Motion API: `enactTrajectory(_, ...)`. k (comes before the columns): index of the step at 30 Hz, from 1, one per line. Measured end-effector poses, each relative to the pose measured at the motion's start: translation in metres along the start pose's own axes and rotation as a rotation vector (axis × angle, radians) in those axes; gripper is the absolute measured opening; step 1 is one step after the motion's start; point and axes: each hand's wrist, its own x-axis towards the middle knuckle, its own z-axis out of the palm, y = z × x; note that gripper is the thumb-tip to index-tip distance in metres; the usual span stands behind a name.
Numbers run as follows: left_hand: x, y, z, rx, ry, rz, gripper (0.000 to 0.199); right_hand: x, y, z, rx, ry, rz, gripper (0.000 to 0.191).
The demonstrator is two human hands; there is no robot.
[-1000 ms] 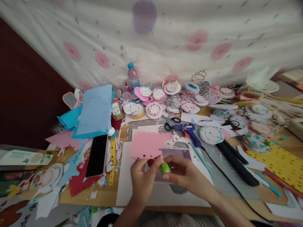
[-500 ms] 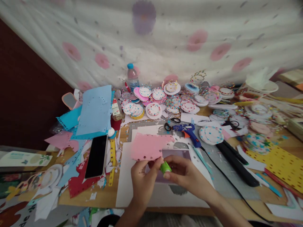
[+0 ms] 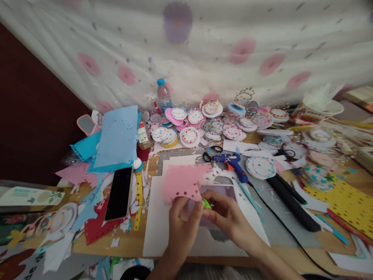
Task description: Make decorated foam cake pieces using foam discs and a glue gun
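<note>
Dim, flat light (edges perhaps blurry)

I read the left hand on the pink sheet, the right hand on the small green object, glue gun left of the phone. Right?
One slip: the head view shows the glue gun to the right of the phone. The left hand is on the pink sheet and the right hand on the small green object.

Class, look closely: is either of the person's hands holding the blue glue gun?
No, the blue glue gun lies beyond them, while the left hand holds pink paper and the right hand a small green tool.
</note>
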Motion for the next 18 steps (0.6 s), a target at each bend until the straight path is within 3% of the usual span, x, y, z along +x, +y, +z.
enactTrajectory(4,-0.004,0.0,0.006,-0.304,-0.192,-0.055,0.065,0.0,0.001,0.001,-0.004,0.012,-0.014,0.036)
enactTrajectory(7,-0.005,0.0,0.009,-0.321,-0.239,-0.107,0.058,0.001,0.005,0.003,-0.042,0.051,-0.026,0.039)
enactTrajectory(12,-0.002,0.002,0.01,-0.262,-0.203,-0.151,0.054,0.004,0.009,0.003,-0.086,0.114,-0.03,0.042)
enactTrajectory(15,0.0,0.005,0.009,-0.301,-0.219,-0.165,0.049,0.004,0.005,0.002,-0.085,0.074,-0.028,0.039)
enactTrajectory(18,0.005,0.006,0.008,-0.447,-0.161,-0.245,0.042,0.002,-0.001,-0.002,-0.072,-0.016,-0.018,0.035)
